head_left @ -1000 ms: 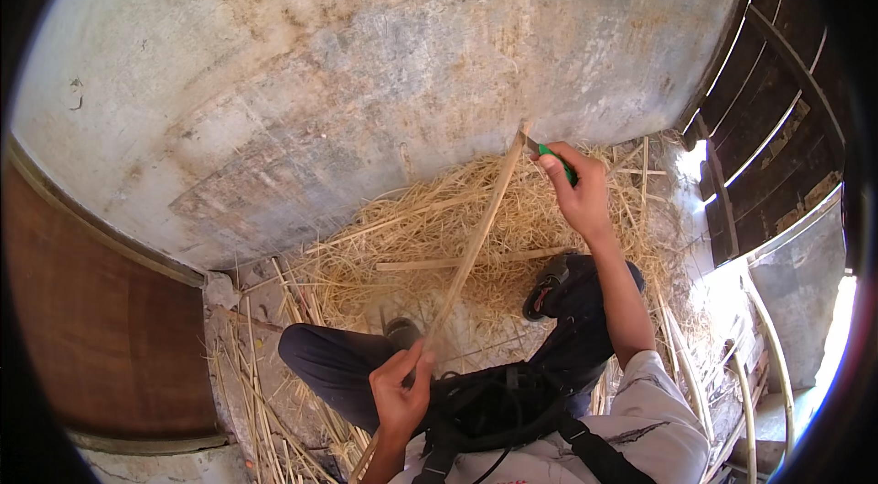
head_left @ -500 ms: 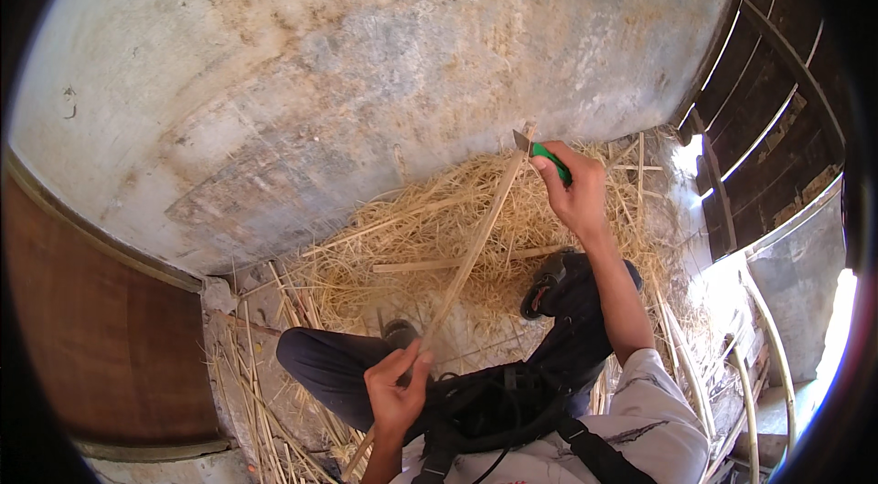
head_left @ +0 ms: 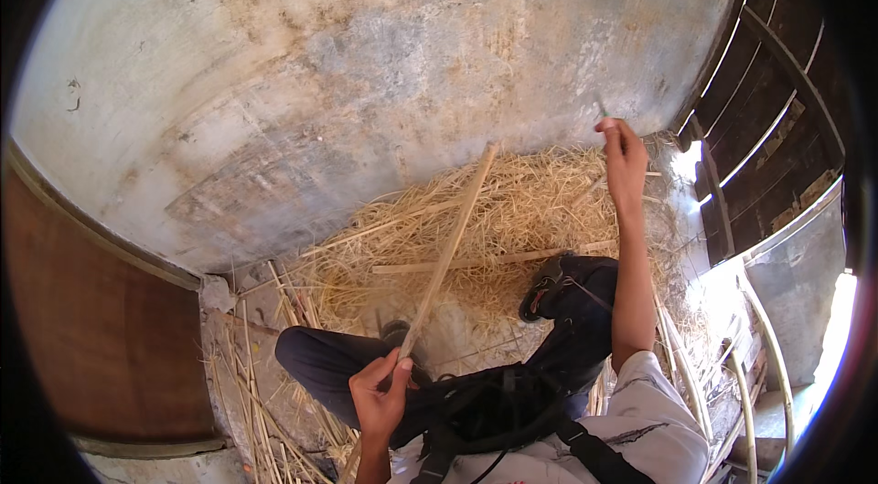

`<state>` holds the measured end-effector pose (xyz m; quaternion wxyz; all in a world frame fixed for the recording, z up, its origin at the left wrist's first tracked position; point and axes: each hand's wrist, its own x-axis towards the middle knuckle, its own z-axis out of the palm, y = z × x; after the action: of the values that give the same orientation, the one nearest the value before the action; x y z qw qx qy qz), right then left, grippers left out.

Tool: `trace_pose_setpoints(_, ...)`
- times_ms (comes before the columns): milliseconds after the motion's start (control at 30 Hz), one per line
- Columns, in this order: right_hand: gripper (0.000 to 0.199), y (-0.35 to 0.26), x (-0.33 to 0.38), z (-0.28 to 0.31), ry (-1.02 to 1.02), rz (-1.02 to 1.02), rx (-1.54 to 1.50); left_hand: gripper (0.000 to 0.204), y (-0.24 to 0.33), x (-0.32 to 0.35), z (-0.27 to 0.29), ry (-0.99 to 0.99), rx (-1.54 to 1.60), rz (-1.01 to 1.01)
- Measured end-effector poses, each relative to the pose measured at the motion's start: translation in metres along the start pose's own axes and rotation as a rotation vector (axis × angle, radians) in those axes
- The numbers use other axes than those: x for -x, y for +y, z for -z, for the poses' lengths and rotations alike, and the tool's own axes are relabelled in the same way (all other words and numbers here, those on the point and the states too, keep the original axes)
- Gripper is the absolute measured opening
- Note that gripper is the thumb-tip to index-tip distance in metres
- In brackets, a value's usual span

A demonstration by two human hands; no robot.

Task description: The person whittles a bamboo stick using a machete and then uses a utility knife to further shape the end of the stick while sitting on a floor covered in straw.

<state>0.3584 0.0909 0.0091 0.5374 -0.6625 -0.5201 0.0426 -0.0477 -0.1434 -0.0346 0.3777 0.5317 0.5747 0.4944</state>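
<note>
My left hand (head_left: 380,400), low in the picture above my left thigh, is closed round a long flat wooden strip (head_left: 449,251). The strip slants up and to the right over the shavings, and its far end points at the wall. Its lower end passes behind my hand and shows again by my wrist. My right hand (head_left: 626,164) is raised at the right, apart from the strip, with its fingers closed on a green-handled knife (head_left: 603,107). Only the thin, blurred blade and a bit of green show above the thumb; most of the handle is hidden.
A heap of pale shavings (head_left: 540,201) lies along the stained wall (head_left: 366,73). Another strip (head_left: 412,267) rests across it. Thin sticks (head_left: 256,393) are piled at the left, and longer poles (head_left: 773,338) stand at the right. A brown panel (head_left: 101,329) borders the left side.
My right hand with the knife has left the strip's far end and moved right and up. The strip and my left hand have shifted slightly left and down.
</note>
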Motion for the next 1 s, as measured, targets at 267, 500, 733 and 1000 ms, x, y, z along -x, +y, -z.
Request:
trace_pose_setpoints(267, 0.045, -0.065, 0.047, -0.031, -0.593, -0.149, -0.49, 0.027, 0.02, -0.012, -0.011, 0.067, -0.121, 0.049)
trace_pose_setpoints(500, 0.036, -0.083, 0.059, -0.048, -0.772, -0.274, -0.776, 0.031, 0.006, -0.014, -0.01, 0.024, -0.206, -0.067)
trace_pose_setpoints(733, 0.038, -0.087, 0.069, -0.047, -0.729, -0.416, -0.987, 0.053, 0.01, -0.028, 0.001, -0.108, -0.363, -0.058)
trace_pose_setpoints(1000, 0.034, -0.088, 0.082, -0.046, -0.644, -0.405, -1.05, 0.061, 0.022, -0.049, -0.018, -0.07, -0.435, -0.333)
